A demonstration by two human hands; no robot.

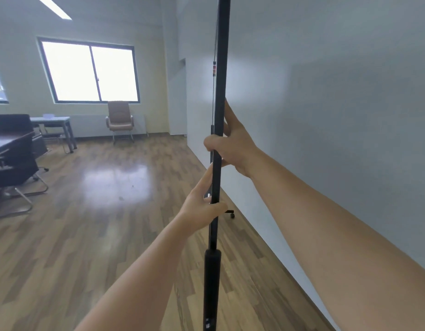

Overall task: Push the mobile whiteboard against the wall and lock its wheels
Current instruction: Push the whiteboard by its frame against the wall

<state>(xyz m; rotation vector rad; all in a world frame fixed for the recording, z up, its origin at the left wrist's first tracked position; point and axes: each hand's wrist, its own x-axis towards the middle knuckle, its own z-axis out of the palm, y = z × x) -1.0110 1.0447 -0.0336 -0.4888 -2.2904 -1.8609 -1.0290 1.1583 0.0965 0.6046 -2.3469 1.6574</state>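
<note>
Both hands grip whiteboard frame post (220, 91) edge-on: right hand (233, 145) above left hand (202, 206).

Both bare arms reached forward from the bottom of the frame. The right hand (233, 144) closed its grip at centre. The left hand (202, 206) clasped just below it.

Seen edge-on only: the whiteboard (220, 91) shows as a thin black post, its writing face hidden. Cut off above and below by the picture's edges. Only one wheel (231, 214) visible, far along the wall, too small to tell whether locked. Near wheels out of view below. Fingers of the right hand (230, 142) partly hidden behind the post; same for the left hand (202, 206). Both arms cropped at the bottom edge. Small red mark (214, 69) on the post too blurred to read. Dark desk (6, 142) at left cut off by the edge. Blown-out window (89, 71), nothing discernible outside.
</note>
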